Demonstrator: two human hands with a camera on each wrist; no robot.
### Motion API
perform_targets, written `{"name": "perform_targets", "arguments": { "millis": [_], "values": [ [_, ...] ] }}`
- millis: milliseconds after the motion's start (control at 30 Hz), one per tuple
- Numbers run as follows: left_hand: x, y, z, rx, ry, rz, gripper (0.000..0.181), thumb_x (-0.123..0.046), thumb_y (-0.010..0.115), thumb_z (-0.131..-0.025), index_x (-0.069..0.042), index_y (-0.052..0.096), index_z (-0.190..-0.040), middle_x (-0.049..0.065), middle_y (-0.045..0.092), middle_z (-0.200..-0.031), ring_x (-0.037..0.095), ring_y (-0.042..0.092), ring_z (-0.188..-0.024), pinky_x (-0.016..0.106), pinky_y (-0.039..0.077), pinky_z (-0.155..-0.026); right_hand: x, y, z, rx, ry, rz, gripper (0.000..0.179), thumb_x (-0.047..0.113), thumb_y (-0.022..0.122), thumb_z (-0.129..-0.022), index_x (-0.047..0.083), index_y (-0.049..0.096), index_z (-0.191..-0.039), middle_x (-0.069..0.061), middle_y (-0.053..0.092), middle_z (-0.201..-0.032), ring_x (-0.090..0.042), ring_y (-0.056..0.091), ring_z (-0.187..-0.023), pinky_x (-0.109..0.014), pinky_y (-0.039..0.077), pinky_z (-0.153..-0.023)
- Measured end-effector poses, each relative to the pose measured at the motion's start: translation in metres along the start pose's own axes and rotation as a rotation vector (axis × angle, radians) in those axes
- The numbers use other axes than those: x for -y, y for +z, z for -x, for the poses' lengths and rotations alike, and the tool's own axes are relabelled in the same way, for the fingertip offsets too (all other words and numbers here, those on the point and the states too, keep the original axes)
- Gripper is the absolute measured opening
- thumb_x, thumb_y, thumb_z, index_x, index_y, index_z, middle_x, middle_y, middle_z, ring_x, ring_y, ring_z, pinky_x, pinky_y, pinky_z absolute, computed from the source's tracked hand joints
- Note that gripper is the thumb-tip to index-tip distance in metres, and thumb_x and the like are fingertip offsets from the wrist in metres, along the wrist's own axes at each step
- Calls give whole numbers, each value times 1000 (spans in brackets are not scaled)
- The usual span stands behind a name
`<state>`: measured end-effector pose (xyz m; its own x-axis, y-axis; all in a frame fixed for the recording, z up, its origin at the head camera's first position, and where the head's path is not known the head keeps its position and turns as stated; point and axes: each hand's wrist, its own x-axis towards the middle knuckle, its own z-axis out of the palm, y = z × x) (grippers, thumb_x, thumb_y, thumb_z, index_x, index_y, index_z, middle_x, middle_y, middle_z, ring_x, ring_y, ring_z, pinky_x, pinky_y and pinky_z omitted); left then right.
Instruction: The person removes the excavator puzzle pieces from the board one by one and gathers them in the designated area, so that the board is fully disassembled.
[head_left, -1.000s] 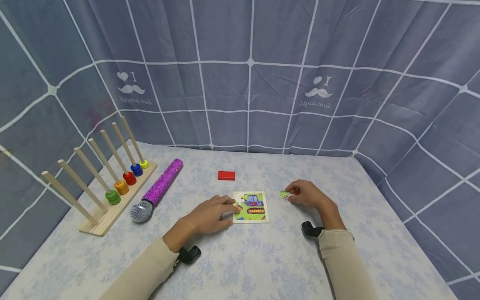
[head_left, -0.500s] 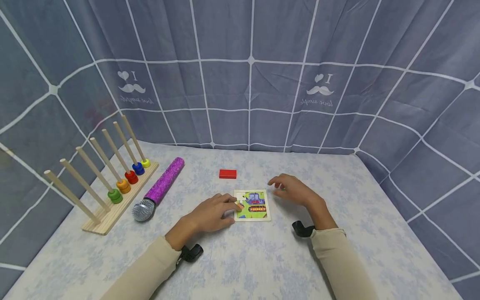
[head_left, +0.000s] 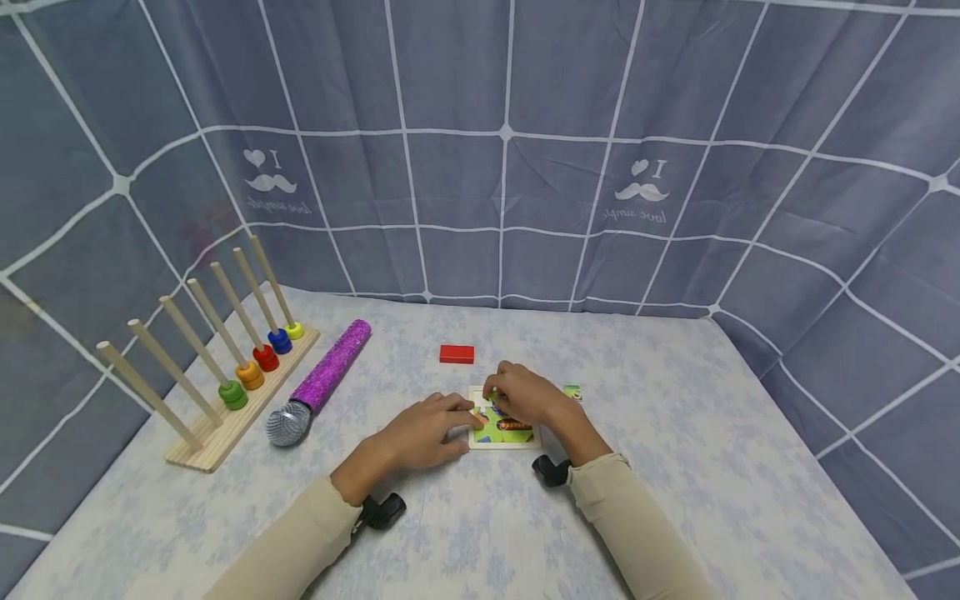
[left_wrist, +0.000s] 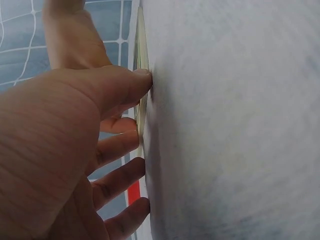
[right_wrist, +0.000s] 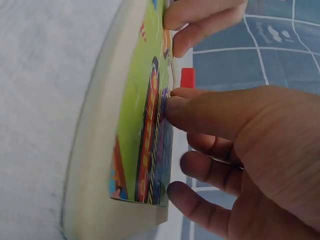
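Note:
A small square jigsaw puzzle (head_left: 504, 442) in a pale wooden frame lies on the table, showing a tracked vehicle on green. My left hand (head_left: 423, 432) rests at its left edge. In the left wrist view, the thumb (left_wrist: 137, 82) meets the frame's side and the other fingers reach down beside it. My right hand (head_left: 525, 393) bends over the puzzle's upper part, covering it in the head view. The right thumb (right_wrist: 177, 107) and index fingertip come together at the picture's surface; I cannot tell whether they pinch a piece. A loose green puzzle piece (head_left: 572, 392) lies just right of the frame.
Behind the puzzle is a red block (head_left: 457, 354). To the left lie a microphone (head_left: 330, 367) with a glittery purple handle and a wooden peg rack (head_left: 210, 446) with coloured rings. A grid-patterned curtain (head_left: 502, 183) hangs around the table.
My right hand has moved left from the loose piece to the top of the puzzle, and that piece now shows on the table. My left hand has stayed at the frame's edge.

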<state>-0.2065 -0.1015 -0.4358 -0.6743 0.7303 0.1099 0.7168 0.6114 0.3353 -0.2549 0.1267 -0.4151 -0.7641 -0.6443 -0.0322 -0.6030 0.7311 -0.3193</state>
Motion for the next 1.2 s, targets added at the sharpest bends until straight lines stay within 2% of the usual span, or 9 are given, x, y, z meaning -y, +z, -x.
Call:
{"name": "perform_targets", "arguments": {
  "millis": [267,367,467,600,800,900,1033,1100,1200],
  "values": [
    [0,0,-2,3,9,-6,33,-25,70,-96,-18,69,-129,9,56,-139,30,53,-122,48,44,-101,-8,2,0,-24,-1,-93,15,3,69,-95,13,68,-106,-6,50,-104,-22,44,-95,-41,44,-84],
    [0,2,-2,-2,12,-3,33,-24,70,-96,-17,70,-128,9,57,-138,29,53,-121,48,45,-100,-10,2,2,-32,-16,-96,17,2,68,-96,13,69,-108,-6,53,-106,-22,48,-96,-41,45,-85],
    [0,3,-2,-6,14,7,32,-23,71,-96,-17,70,-127,10,57,-137,30,54,-121,48,45,-99,-12,3,5,-51,-30,-111,24,-1,66,-96,10,68,-117,-7,57,-108,-23,53,-98,-41,47,-88],
    [0,4,-1,-4,5,12,32,-24,71,-96,-18,70,-128,10,57,-138,30,54,-121,49,45,-99,-16,3,9,-91,-45,-194,31,-9,60,-96,6,65,-123,-7,61,-110,-24,59,-101,-39,50,-89],
    [-1,4,0,7,-22,4,33,-27,69,-96,-21,69,-129,8,56,-140,29,53,-123,48,44,-100,-24,-2,12,-182,-58,-340,21,-6,64,-95,6,70,-111,-3,67,-105,-19,63,-94,-35,52,-83],
    [-2,3,0,15,-30,-1,34,-27,69,-96,-21,69,-130,8,55,-141,29,52,-123,48,45,-100,-30,-9,16,-235,-23,-441,16,-4,67,-95,7,73,-105,-3,70,-102,-19,64,-93,-37,52,-83],
    [-1,2,-1,19,-38,-4,34,-28,69,-97,-22,69,-130,8,55,-141,29,52,-124,48,45,-100,-42,-22,28,-294,83,-568,11,1,68,-96,5,73,-105,-6,71,-104,-21,65,-97,-41,52,-85],
    [-1,2,-1,18,-37,-6,34,-28,68,-97,-22,69,-131,8,55,-141,29,52,-124,48,45,-100,-52,-28,38,-307,138,-594,11,3,67,-97,4,72,-107,-8,70,-107,-24,65,-99,-44,53,-85],
    [-1,1,0,8,-29,-3,34,-25,69,-96,-20,69,-130,9,55,-141,30,52,-123,49,45,-99,-71,-34,57,-299,200,-570,13,3,65,-98,1,70,-110,-12,68,-111,-28,65,-101,-47,53,-84]
  ]
}}
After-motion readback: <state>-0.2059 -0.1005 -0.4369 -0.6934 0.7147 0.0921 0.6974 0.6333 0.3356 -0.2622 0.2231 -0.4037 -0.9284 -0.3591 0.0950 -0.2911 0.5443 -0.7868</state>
